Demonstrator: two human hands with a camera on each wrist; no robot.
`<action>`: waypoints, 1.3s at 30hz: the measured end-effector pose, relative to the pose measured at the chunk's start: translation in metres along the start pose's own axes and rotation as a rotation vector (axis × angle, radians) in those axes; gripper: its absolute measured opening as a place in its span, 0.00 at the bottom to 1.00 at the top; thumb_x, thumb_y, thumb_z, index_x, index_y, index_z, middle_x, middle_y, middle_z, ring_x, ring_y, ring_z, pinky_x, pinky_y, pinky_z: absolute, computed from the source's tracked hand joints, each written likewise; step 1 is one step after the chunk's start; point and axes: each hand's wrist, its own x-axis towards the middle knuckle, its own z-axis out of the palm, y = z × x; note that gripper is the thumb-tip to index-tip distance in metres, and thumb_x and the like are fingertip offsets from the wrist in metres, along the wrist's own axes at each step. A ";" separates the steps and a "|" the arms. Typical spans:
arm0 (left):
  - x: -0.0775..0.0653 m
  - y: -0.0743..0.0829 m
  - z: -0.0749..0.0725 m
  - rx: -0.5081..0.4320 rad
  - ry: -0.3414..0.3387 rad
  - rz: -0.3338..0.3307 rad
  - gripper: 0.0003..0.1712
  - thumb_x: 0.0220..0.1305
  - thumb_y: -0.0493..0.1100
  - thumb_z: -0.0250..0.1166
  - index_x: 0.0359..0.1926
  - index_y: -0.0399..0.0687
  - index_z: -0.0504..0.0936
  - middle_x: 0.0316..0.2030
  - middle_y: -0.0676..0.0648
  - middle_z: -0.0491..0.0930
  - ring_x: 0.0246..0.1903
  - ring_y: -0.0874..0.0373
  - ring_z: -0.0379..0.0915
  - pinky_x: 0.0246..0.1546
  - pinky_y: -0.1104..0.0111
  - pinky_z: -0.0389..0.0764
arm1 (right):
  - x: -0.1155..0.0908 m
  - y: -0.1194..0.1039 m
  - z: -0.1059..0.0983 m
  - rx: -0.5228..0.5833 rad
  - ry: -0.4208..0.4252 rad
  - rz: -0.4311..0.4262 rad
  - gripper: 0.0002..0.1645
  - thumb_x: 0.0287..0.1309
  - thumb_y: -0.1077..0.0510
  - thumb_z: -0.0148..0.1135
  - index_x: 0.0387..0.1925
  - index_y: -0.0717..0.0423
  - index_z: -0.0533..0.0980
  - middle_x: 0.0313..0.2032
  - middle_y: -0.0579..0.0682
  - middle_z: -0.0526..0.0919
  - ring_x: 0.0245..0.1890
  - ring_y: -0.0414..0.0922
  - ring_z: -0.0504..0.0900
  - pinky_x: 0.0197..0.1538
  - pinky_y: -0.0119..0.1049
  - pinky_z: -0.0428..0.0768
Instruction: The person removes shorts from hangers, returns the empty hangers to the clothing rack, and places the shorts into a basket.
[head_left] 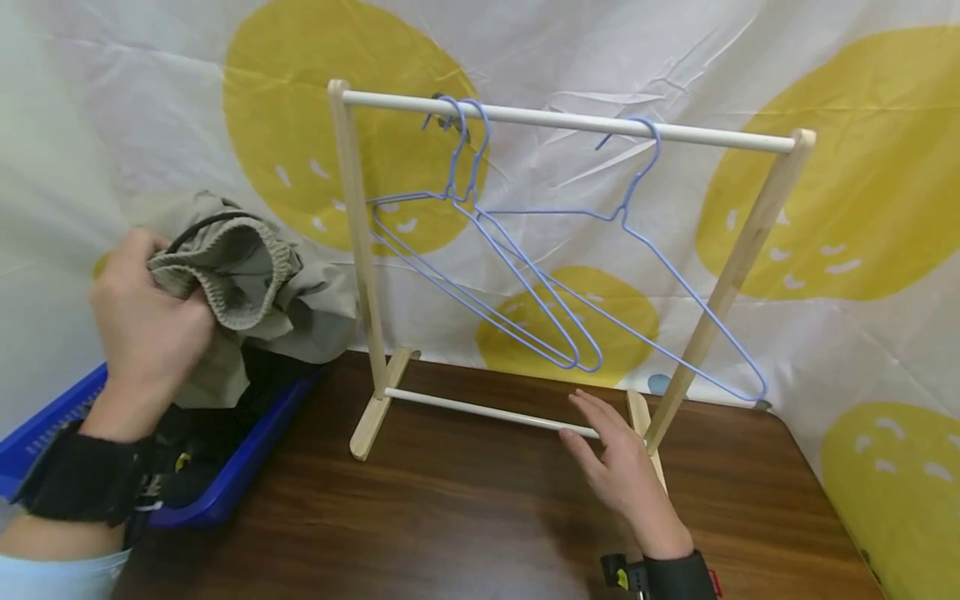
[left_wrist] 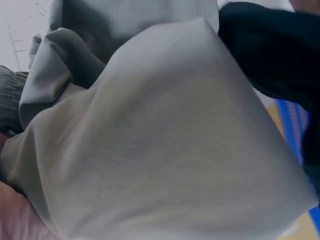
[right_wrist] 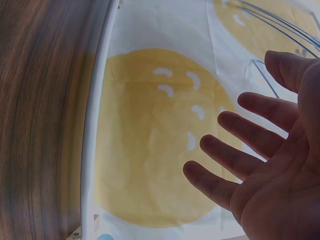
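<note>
In the head view, my left hand (head_left: pixel 150 321) grips a bunched pair of khaki pants (head_left: pixel 318 304) by the gathered elastic waistband, at the left. The waist opening faces the camera, and a dark cord runs along its edge. The same pale cloth (left_wrist: pixel 165 130) fills most of the left wrist view. My right hand (head_left: pixel 622 475) holds nothing, its fingers spread near the lower bar (head_left: pixel 487 410) of a small wooden clothes rack. Three blue wire hangers hang from the rack's white top rod (head_left: pixel 555 119): two close together (head_left: pixel 453 171), one further right (head_left: pixel 657 154).
A blue plastic basket (head_left: pixel 217 496) with dark cloth (head_left: pixel 258 379) in it stands at the left, below the pants. The rack's wooden feet (head_left: pixel 378 408) stand on a brown wooden table (head_left: pixel 420 517). Behind hangs a white curtain (head_left: pixel 570 50) with yellow printed shapes.
</note>
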 end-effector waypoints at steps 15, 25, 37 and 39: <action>-0.004 -0.050 0.017 0.119 -0.232 0.072 0.20 0.45 0.23 0.52 0.44 0.27 0.73 0.41 0.27 0.73 0.41 0.27 0.69 0.37 0.38 0.63 | -0.001 0.002 -0.002 -0.004 -0.004 0.021 0.28 0.64 0.61 0.70 0.64 0.64 0.77 0.63 0.62 0.79 0.63 0.60 0.79 0.59 0.58 0.78; -0.013 -0.074 0.030 0.282 -0.481 0.192 0.38 0.43 0.21 0.55 0.62 0.34 0.70 0.43 0.22 0.68 0.29 0.24 0.68 0.23 0.39 0.66 | -0.001 0.002 -0.002 0.007 -0.003 0.009 0.29 0.64 0.62 0.69 0.66 0.62 0.76 0.64 0.62 0.79 0.63 0.61 0.79 0.58 0.59 0.79; -0.030 -0.102 0.047 0.478 -0.919 0.168 0.33 0.64 0.27 0.56 0.71 0.35 0.65 0.51 0.17 0.65 0.39 0.16 0.70 0.32 0.30 0.73 | -0.002 0.003 -0.004 0.010 -0.027 0.048 0.29 0.66 0.60 0.68 0.66 0.64 0.75 0.65 0.63 0.77 0.64 0.63 0.77 0.60 0.60 0.77; -0.031 -0.105 0.050 0.485 -0.993 0.153 0.32 0.66 0.27 0.56 0.71 0.34 0.64 0.52 0.17 0.65 0.44 0.15 0.69 0.37 0.27 0.73 | -0.001 0.003 -0.005 0.009 -0.023 0.043 0.29 0.66 0.60 0.68 0.66 0.63 0.75 0.65 0.63 0.77 0.64 0.62 0.77 0.60 0.60 0.77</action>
